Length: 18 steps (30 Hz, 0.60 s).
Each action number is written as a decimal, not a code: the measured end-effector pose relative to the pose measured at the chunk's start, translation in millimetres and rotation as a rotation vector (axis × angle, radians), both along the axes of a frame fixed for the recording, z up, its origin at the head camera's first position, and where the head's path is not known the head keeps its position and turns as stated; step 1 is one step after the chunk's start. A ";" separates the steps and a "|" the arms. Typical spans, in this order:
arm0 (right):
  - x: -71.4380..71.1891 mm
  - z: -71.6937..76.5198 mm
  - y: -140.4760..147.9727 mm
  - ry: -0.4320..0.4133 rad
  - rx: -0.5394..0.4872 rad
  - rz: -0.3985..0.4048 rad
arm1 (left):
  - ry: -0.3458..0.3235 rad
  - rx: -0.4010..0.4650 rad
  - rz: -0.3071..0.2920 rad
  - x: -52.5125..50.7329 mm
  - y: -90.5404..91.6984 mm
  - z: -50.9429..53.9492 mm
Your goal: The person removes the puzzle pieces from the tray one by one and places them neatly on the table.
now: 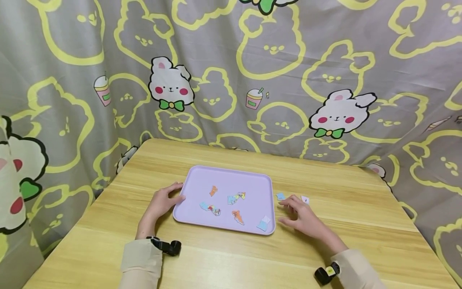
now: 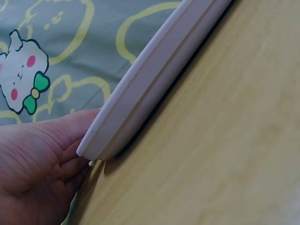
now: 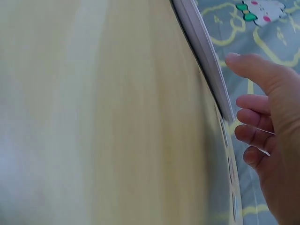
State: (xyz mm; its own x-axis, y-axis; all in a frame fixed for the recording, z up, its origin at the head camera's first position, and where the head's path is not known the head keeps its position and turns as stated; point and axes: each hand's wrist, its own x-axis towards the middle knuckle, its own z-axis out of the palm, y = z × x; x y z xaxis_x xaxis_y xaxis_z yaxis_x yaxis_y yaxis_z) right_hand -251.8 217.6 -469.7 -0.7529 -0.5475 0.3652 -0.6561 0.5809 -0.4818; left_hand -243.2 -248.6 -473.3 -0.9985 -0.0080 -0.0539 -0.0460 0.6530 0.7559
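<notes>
A light purple tray (image 1: 223, 180) lies on the table, holding orange pieces (image 1: 238, 217), colourful joined pieces (image 1: 211, 208) and a blue-and-white piece (image 1: 263, 223) in its lower right corner. My left hand (image 1: 161, 202) grips the tray's left edge, thumb over the rim; the left wrist view shows this hand (image 2: 42, 164) at the tray's corner (image 2: 136, 93). Just right of the tray, my right hand (image 1: 303, 218) hovers with thumb and fingers apart and nothing between them. In the right wrist view the right hand (image 3: 276, 122) is beside the tray's edge (image 3: 206, 51), its fingers loosely bent.
Beyond the right hand's fingertips lie a small blue piece (image 1: 280, 196) and a white piece (image 1: 305, 199) on the wooden table (image 1: 223, 261). A patterned curtain (image 1: 216, 80) hangs behind the table and at both sides.
</notes>
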 end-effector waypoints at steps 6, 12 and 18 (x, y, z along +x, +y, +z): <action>7.8 2.7 -16.8 0.026 0.014 0.051 | 0.001 -0.002 0.002 -0.4 -0.4 -1.0; 12.3 4.8 -28.6 -0.010 0.066 0.073 | -0.006 0.001 0.004 -0.7 0.2 -1.6; 14.0 7.0 -35.7 -0.015 0.169 0.048 | -0.015 0.012 0.010 -1.4 0.4 -0.9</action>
